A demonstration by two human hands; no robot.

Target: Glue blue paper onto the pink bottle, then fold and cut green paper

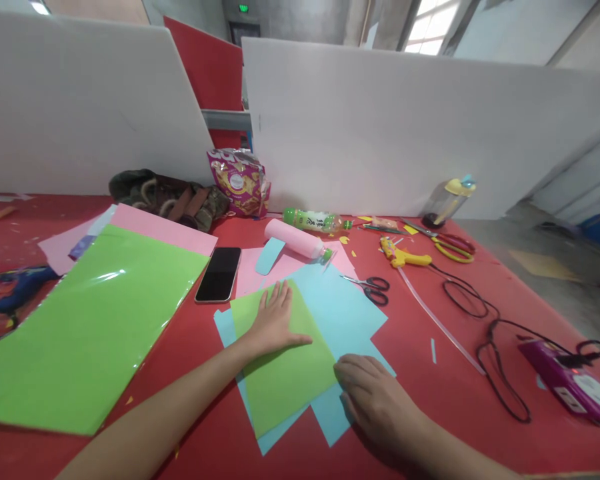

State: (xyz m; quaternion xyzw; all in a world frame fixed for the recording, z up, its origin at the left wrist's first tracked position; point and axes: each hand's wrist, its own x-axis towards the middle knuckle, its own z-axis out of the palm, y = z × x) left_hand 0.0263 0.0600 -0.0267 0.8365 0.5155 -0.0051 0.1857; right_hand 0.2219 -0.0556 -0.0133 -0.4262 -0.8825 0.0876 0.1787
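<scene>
A light green sheet of paper point(290, 383) lies on several overlapping light blue sheets point(325, 300) in the middle of the red table. My left hand point(276, 322) presses flat on the green paper, fingers stretched out and thumb to the side. At the paper's right edge, my right hand point(373, 393) is closed, its curled fingers meeting the edge; the fingertips are partly hidden. Just beyond the sheets lie a pink-wrapped bottle point(295, 240) with a blue paper piece point(270, 257) against it and a pair of black-handled scissors point(375, 289).
To the left are a phone point(219, 275) and a large pack of green paper point(105, 320). A yellow glue gun point(405, 255), its black cord, red-and-yellow-handled scissors point(450, 247) and a purple power strip point(570, 383) lie right. Behind stand a snack bag point(240, 181), a drink bottle point(317, 220) and white panels point(405, 133).
</scene>
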